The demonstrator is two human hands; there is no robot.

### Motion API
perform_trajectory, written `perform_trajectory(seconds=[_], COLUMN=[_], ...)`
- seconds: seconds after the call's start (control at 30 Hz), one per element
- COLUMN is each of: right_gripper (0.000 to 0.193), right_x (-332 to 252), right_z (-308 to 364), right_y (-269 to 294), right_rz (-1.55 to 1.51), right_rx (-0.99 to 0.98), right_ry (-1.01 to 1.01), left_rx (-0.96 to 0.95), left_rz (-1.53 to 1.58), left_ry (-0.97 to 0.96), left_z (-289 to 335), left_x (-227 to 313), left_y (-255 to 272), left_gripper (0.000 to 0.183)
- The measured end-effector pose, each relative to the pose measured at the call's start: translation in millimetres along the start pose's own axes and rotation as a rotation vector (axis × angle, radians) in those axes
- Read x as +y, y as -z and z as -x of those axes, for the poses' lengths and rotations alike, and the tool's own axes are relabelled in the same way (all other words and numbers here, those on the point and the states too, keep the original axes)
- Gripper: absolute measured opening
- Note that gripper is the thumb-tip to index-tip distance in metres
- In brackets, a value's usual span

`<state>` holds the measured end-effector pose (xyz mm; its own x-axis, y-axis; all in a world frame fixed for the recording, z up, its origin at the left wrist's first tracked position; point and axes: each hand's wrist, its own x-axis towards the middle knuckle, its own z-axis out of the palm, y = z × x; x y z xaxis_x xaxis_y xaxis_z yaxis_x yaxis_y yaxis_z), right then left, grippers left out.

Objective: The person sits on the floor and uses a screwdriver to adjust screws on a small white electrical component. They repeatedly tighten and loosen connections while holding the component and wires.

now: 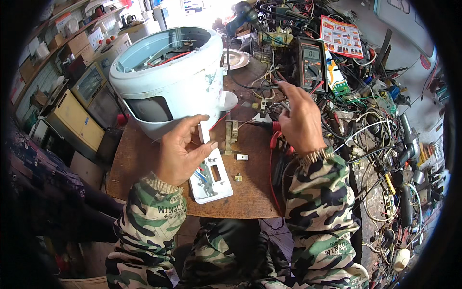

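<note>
My left hand is closed, with a narrow white plastic piece between index finger and thumb. Its thumb overlaps the top of a white plastic panel, which has a rectangular slot and blue wires inside. I cannot tell whether the two are joined. My right hand is raised over the table's right side, fingers bent toward the thumb; a small metallic bit shows there, too unclear to name. Between the hands are a metal bracket, a small white block and a tiny metal part.
A round white appliance housing, open on top, stands at the table's far left. Beyond my right hand lies a multimeter; red test leads run beside that hand. Tangled cables crowd the right side. Behind them is a printed sheet.
</note>
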<state>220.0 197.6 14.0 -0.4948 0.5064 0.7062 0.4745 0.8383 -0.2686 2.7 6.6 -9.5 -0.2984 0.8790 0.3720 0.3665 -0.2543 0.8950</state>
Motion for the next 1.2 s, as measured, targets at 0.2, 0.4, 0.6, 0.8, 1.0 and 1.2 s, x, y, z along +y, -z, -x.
perform_trajectory(seconds=[0.2,0.4,0.6,0.8,1.0,1.2], right_gripper=[0.021,0.027,0.019,0.027,0.024,0.026], right_x=[-50.9,-61.6,-46.9,-17.0,-39.5,-31.5], right_z=[11.7,19.9,11.0,11.8,20.9,27.0], right_y=[7.0,-15.2,-9.6,-9.4,-11.3,-8.7], right_rz=[-1.164,-1.458,-1.248,-0.952,-0.583,-0.278], right_rx=[-0.346,-0.369,-0.272,-0.418,-0.638,-0.537], right_ry=[-0.406,-0.345,-0.501,-0.536,-0.207,-0.052], left_rx=[0.069,0.070,0.074,-0.050,-0.057,-0.037], left_rz=[-0.178,-0.415,-0.090,-0.622,-0.771,-0.506], left_ry=[-0.250,-0.493,-0.121,0.129,0.284,0.229], left_z=[-6.0,-25.9,-27.2,-24.1,-24.3,-34.4], left_x=[2.8,20.0,6.2,7.1,23.7,3.9], left_y=[-5.5,-28.4,-29.3,-22.0,-31.0,-36.6], left_gripper=[0.055,0.066,0.040,0.046,0.057,0.055])
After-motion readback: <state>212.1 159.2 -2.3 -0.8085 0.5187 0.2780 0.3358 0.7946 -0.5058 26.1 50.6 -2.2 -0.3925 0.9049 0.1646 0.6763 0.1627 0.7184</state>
